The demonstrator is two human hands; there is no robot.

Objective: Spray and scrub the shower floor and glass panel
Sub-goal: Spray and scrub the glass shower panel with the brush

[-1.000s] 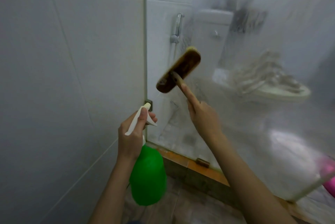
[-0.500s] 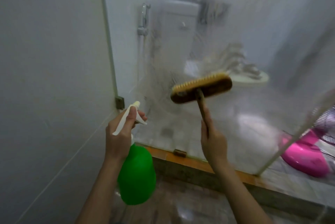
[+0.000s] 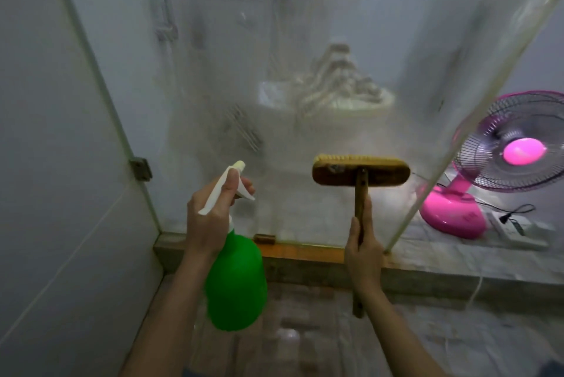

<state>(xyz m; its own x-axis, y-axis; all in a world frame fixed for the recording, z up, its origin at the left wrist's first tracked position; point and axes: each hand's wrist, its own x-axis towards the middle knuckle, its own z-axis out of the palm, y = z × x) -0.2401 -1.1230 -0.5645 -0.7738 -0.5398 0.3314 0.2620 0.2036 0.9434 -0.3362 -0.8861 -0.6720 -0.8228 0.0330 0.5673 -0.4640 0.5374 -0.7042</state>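
The scrub brush (image 3: pixel 360 170), earlier tilted higher up the glass panel (image 3: pixel 305 25), now sits level at centre frame. The right hand (image 3: pixel 363 250) clamps its handle. The left hand (image 3: pixel 210 218) clamps the green spray bottle (image 3: pixel 235 282), lower centre. Scrubbing likely proceeds down the panel.

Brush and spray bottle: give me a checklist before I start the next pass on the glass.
1. The right hand grips the brush handle: ok.
2. The left hand holds the spray bottle, nozzle toward the glass panel: ok.
3. The bristles touching glass: cannot tell.
4. Glass free of film: not ok, cloudy streaks.
5. Electrics away from spray: likely not ok, pink fan and power strip sit just past the panel's edge.
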